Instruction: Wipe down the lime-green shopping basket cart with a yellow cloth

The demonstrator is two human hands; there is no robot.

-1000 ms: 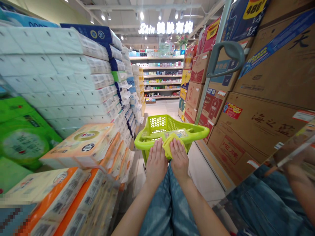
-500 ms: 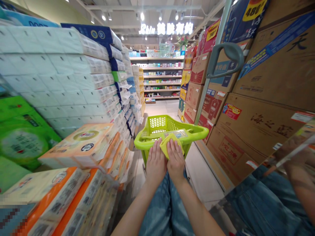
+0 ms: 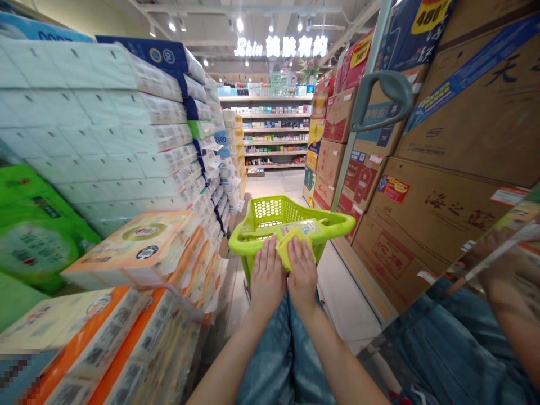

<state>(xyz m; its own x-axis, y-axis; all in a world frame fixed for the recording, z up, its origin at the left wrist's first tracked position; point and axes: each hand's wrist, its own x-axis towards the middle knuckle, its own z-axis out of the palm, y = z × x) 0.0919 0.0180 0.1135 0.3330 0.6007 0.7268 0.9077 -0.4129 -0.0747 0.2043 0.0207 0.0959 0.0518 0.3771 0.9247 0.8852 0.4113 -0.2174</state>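
A yellow-green plastic shopping basket (image 3: 244, 245) with a perforated far wall is in front of my knees. My left hand (image 3: 266, 277) rests on its near side, fingers stretched out and lying flat just below the rim. Beside it, my right hand (image 3: 302, 277) holds a folded yellow cloth (image 3: 284, 251) under its fingers, pressed against the near rim. Just beyond the cloth, a label panel (image 3: 306, 226) shows at the basket's top edge. What lies under my palms is hidden.
Stacked white tissue packs (image 3: 84, 112) and orange tissue packs (image 3: 135, 236) line the left. Brown cartons (image 3: 439, 208) rise on the right, with a grey handle (image 3: 382, 101) on a pole before them. A reflective panel (image 3: 476, 315) mirrors arms and jeans. Shelves (image 3: 276, 129) stand at the aisle's end.
The view has shifted slightly, so the cartons and shelves appear a little further left. Both hands stay at the basket's near rim, and the cloth remains under my right hand.
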